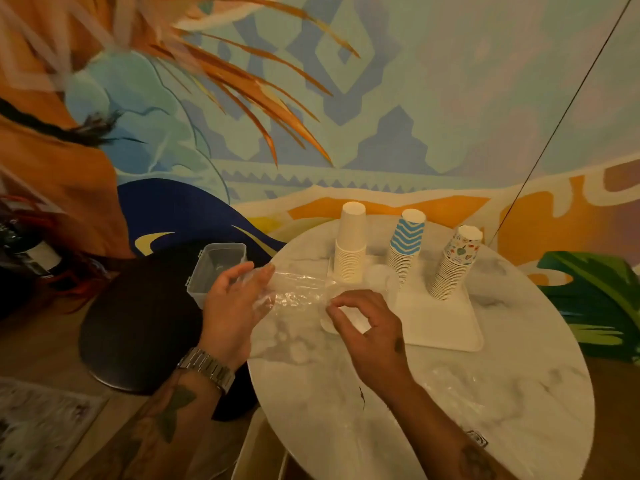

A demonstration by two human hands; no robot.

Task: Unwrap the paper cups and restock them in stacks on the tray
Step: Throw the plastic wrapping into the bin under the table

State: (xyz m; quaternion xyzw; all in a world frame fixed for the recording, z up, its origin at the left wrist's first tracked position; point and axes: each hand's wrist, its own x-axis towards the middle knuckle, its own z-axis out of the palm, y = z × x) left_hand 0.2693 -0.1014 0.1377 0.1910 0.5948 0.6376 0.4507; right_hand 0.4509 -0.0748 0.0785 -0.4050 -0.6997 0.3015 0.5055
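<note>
Gripping the clear wrap (298, 296) at its left end with your left hand (235, 303), you pinch its right end with your right hand (367, 334), just left of the tray (450, 327); thin, slippery film: bunch it.

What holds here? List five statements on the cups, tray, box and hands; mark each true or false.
1. The white rectangular tray holds four cup stacks. False: three.
2. The blue-and-white zigzag cup stack stands between the plain white stack and the multicoloured patterned stack. True.
3. The clear plastic box sits on the table. False: on the dark round stool beside the round marble table.
4. The silver metal wristwatch is on the left wrist. True.
5. Left hand and right hand both hold the crinkled clear plastic wrap. True.
</note>
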